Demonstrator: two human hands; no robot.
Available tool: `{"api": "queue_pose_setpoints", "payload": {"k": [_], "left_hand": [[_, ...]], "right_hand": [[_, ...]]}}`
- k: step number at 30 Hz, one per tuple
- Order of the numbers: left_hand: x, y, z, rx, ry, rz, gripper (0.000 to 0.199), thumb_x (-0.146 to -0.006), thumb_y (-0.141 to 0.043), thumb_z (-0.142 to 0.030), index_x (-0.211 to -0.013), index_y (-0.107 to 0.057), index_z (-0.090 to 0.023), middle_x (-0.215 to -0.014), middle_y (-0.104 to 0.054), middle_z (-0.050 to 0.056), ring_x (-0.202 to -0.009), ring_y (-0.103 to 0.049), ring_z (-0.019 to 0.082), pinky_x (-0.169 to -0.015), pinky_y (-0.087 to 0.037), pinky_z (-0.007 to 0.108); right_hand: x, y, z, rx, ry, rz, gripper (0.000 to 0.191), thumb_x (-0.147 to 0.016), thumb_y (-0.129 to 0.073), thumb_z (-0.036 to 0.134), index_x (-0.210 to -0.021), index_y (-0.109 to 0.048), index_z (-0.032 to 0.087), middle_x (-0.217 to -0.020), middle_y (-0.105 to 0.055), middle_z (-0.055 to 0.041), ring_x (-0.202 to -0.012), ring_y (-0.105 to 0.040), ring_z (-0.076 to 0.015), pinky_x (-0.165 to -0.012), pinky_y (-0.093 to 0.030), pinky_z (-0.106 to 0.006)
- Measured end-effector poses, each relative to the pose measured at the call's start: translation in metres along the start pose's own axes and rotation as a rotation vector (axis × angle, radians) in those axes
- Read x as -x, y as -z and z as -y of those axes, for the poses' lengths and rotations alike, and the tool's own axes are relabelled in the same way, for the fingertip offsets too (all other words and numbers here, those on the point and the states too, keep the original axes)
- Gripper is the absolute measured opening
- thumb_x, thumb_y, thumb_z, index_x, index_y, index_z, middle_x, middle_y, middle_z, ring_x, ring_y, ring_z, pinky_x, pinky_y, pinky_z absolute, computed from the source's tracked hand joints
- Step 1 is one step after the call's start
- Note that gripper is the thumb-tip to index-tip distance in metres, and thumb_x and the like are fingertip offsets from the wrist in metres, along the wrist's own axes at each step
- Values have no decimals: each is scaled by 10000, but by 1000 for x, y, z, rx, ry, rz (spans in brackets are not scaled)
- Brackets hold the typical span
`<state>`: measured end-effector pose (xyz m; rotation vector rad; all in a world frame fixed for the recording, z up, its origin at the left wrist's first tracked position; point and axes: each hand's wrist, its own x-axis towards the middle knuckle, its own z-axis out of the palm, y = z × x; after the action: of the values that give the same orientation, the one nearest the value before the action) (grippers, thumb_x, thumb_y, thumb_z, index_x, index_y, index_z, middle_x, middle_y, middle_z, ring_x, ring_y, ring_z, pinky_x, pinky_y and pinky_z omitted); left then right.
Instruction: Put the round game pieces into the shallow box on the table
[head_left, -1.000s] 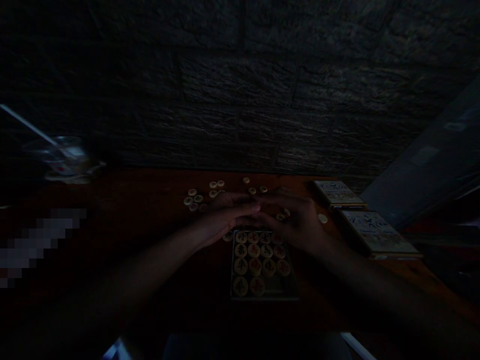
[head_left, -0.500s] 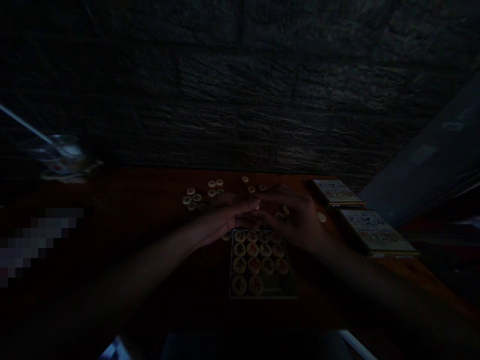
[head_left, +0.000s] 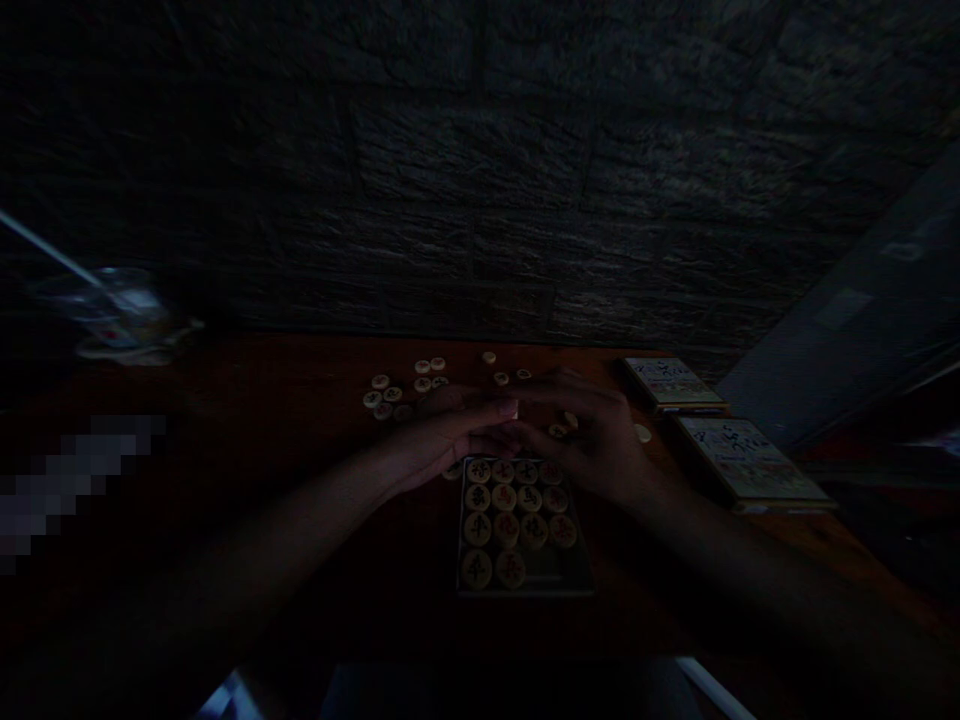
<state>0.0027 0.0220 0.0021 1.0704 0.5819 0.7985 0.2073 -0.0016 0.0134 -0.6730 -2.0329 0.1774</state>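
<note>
Your left hand and right hand meet fingertip to fingertip just beyond the far edge of the tray, both palms down and fingers curled over the spot where they join; whether either hand pinches a disc there cannot be told, since the fingers cover it. Below them, the tray sits near the middle of the surface with round game discs laid face up in rows: three full rows of four, and a nearest row with two discs on its left side and the right side bare. By that count the tray looks well over half filled, with at least those open places left. Loose discs lie scattered on the surface past your left hand, a few more sit beyond the knuckles, some peek out under your right hand, and a single one rests to its right, so a fair number remain outside the tray. Further right, two flat printed boxes lie end to end near the surface's edge. At far left stands a clear cup with a straw. The scene is very dim: the marks on the discs cannot be read, the wall behind is only rough texture, a blurred patch covers part of the left, and your forearms fade into darkness at the bottom edge.
</note>
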Motion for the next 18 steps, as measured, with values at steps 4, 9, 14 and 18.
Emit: {"api": "queue_pose_setpoints", "payload": {"k": [4,9,14,18], "left_hand": [[1,0,-1,-23,-10,14,229,-809,-855,-294,-938,-794,-115,-882,-790,99,-764,-737,163,-735,-584,279],[1,0,-1,-18,-13,16,281,-797,-855,-293,-996,-794,-105,-896,-791,108,-761,-736,163,-756,-593,293],[-1,2,2,-3,2,21,311,-815,-849,-390,-943,-793,-113,-868,-782,106,-761,-742,178,-758,-601,317],[0,0,1,-13,-5,9,247,-809,-855,-297,-951,-792,-105,-869,-773,90,-767,-728,159,-733,-588,288]], "right_hand": [[0,0,1,12,-40,14,320,-888,-778,230,-1205,-770,268,-1015,-789,-58,-929,-731,-210,-804,-584,-369],[2,0,-1,14,-44,28,332,-893,-784,256,-1223,-766,288,-1001,-788,-46,-913,-722,-206,-791,-573,-361],[0,1,0,-1,-26,48,316,-887,-773,216,-1193,-777,294,-998,-790,-35,-911,-720,-203,-789,-571,-355],[0,1,-1,-4,-47,57,346,-880,-777,223,-1220,-768,282,-995,-791,-42,-904,-729,-201,-778,-576,-352]]}}
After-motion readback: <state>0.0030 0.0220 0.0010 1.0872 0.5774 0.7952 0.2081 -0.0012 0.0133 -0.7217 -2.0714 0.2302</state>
